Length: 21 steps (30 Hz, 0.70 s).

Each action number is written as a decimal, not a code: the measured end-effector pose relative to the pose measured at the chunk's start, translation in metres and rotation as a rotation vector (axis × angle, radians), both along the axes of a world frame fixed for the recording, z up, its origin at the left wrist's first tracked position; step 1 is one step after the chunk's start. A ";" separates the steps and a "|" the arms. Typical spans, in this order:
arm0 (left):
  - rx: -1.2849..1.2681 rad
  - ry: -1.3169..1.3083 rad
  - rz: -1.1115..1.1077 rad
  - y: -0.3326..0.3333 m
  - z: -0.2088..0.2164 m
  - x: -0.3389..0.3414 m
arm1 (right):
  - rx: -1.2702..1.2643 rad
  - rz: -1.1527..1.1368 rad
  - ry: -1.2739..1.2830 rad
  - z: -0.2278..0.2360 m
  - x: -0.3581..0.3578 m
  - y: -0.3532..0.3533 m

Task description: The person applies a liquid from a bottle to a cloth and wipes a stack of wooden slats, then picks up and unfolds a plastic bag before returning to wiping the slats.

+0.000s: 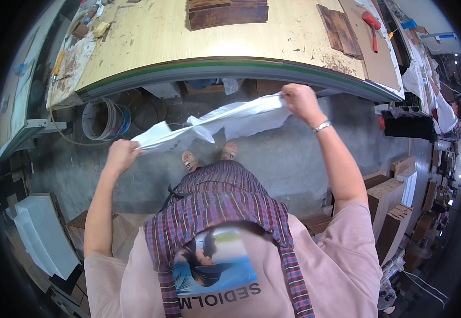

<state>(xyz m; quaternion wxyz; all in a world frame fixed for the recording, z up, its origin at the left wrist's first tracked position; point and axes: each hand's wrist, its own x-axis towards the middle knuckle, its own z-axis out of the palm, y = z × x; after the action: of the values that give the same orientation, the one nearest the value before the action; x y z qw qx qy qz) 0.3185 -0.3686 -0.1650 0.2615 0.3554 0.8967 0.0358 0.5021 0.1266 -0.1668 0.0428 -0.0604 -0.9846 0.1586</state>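
A white cloth-like sheet (pixel 241 117), thin and creased, is stretched between my two hands in front of the workbench. My left hand (pixel 123 155) is closed on its left end, low and nearer to me. Higher up and farther out, my right hand (pixel 301 102) grips the other end, with a metal band on that wrist. The sheet hangs slanted above the floor, a twisted fold sticking out near its middle. I cannot tell whether it is cloth or plastic.
Ahead is a pale workbench (pixel 151 40) with dark wooden boards (pixel 228 14), another brown board (pixel 339 31) and a red-headed mallet (pixel 372 26). A white bucket (pixel 102 119) stands below its left end. Stacked panels (pixel 386 199) are at my right, a white box-like piece (pixel 42 233) at my left.
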 end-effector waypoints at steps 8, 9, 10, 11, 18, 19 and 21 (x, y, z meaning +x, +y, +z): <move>0.082 0.047 0.528 -0.135 -0.040 -0.033 | 0.164 -0.293 -0.116 0.002 0.065 0.059; 0.119 0.024 0.567 -0.140 -0.045 -0.035 | 0.153 -0.304 -0.112 -0.004 0.068 0.057; 0.106 -0.019 0.625 -0.143 -0.051 -0.042 | 0.167 -0.313 -0.075 -0.012 0.067 0.059; 0.262 -0.095 0.740 -0.150 -0.064 -0.043 | 0.155 -0.345 -0.077 -0.012 0.064 0.054; 1.562 -0.970 1.403 -0.102 -0.073 -0.053 | -0.599 -0.526 0.162 0.000 0.037 0.019; 1.626 -1.096 1.369 -0.094 -0.076 -0.054 | -0.690 -0.512 0.169 -0.002 0.035 0.013; 1.645 -1.061 1.536 -0.040 -0.053 -0.043 | -0.865 -0.481 0.184 0.006 0.027 -0.008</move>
<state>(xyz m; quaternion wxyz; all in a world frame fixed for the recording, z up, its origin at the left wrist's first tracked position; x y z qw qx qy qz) 0.2758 -0.4088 -0.2183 0.2027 -0.2612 0.3676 0.8692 0.5295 0.1183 -0.1612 0.1356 -0.2834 -0.7791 0.5424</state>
